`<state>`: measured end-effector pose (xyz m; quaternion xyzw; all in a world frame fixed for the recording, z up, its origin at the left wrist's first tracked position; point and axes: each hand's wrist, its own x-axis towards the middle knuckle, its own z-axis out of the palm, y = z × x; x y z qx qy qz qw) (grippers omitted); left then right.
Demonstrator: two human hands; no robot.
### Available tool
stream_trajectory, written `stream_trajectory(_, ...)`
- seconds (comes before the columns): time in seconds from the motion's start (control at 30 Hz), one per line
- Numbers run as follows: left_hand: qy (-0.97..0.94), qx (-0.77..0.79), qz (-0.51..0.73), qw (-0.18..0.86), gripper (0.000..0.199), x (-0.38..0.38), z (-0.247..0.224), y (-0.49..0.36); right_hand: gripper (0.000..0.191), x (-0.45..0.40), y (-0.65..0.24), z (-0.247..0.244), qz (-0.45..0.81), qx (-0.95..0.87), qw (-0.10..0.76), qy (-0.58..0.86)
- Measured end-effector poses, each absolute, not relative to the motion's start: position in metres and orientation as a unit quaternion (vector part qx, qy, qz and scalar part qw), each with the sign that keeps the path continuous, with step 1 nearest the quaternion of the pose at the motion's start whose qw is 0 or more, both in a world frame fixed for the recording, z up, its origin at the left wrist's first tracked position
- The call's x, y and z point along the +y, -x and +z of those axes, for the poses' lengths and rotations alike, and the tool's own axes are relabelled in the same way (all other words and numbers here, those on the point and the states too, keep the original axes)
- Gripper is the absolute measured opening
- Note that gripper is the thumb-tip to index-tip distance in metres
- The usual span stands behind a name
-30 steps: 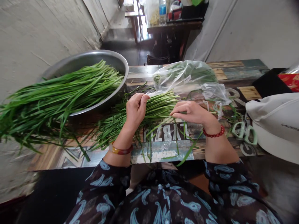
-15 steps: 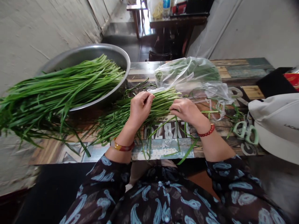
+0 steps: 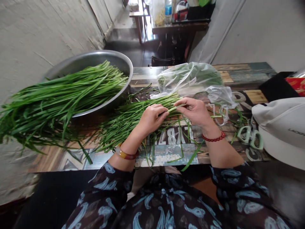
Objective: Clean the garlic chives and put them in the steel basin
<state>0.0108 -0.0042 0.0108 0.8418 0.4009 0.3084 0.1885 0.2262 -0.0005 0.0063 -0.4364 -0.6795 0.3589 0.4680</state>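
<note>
A bundle of long green garlic chives (image 3: 128, 118) lies across the wooden table, its pale stem ends toward the right. My left hand (image 3: 153, 118) is closed over the near side of the bundle, pinching a chive stem (image 3: 172, 109) between thumb and fingers. At the pale end of that stem, the thumb and forefinger of my right hand (image 3: 194, 110) are pinched together. Loose leaves (image 3: 192, 159) hang at the table's near edge below my hands. Behind the bundle rests a clear plastic bag (image 3: 190, 78) with more greens inside.
A large metal basin (image 3: 130, 68) at the left holds a big heap of chives (image 3: 64, 89), leaves drooping over its rim. Green-handled scissors (image 3: 250, 137) and a white cap (image 3: 281, 127) lie at the right. Farther back stands another table (image 3: 181, 28) with a bottle (image 3: 168, 12).
My left hand has moved right and slightly down, closer to my right hand. My right hand has risen and turned, and both now meet at one stem. The view has tilted slightly.
</note>
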Motion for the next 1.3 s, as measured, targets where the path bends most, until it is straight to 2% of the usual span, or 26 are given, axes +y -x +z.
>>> stream_trajectory(0.1, -0.813, 0.425, 0.326, 0.227, 0.029, -0.007, 0.016, -0.011, 0.033, 0.002, -0.225, 0.002, 0.446, -0.591, 0.514, 0.434)
stream_trajectory(0.2, -0.792, 0.446, 0.324, 0.262, 0.028, -0.009, 0.020, -0.012, 0.039, 0.003, -0.223, -0.002, 0.477, -0.558, 0.534, 0.419)
stream_trajectory(0.33, -0.794, 0.449, 0.304, 0.274, 0.028, -0.010, 0.019, -0.013, 0.032, 0.002, -0.220, -0.007, 0.457, -0.588, 0.509, 0.431)
stream_trajectory(0.53, -0.779, 0.426, 0.339, 0.309, 0.013, -0.009, 0.015, -0.014, 0.018, 0.001, -0.219, -0.009, 0.388, -0.649, 0.474, 0.451)
stream_trajectory(0.7, -0.799, 0.416, 0.370, 0.229, 0.011, -0.007, 0.011, -0.015, 0.010, 0.000, -0.218, -0.004, 0.312, -0.680, 0.468, 0.471)
stream_trajectory(0.8, -0.822, 0.399, 0.369, 0.171, 0.012, -0.009, 0.007, -0.016, 0.013, 0.000, -0.210, -0.008, 0.371, -0.623, 0.501, 0.473)
stream_trajectory(0.97, -0.848, 0.381, 0.353, 0.106, 0.019, -0.011, 0.004, -0.017, 0.030, 0.006, -0.202, -0.018, 0.467, -0.491, 0.563, 0.474)
stream_trajectory(1.13, -0.812, 0.408, 0.391, 0.146, 0.014, -0.009, 0.007, -0.016, 0.039, 0.014, -0.227, -0.009, 0.403, -0.458, 0.619, 0.495)
stream_trajectory(1.23, -0.793, 0.420, 0.398, 0.189, 0.014, -0.007, 0.009, -0.016, 0.045, 0.009, -0.236, 0.002, 0.336, -0.554, 0.585, 0.487)
stream_trajectory(1.3, -0.786, 0.428, 0.394, 0.210, 0.015, -0.007, 0.010, -0.017, 0.039, 0.005, -0.235, 0.007, 0.264, -0.640, 0.542, 0.477)
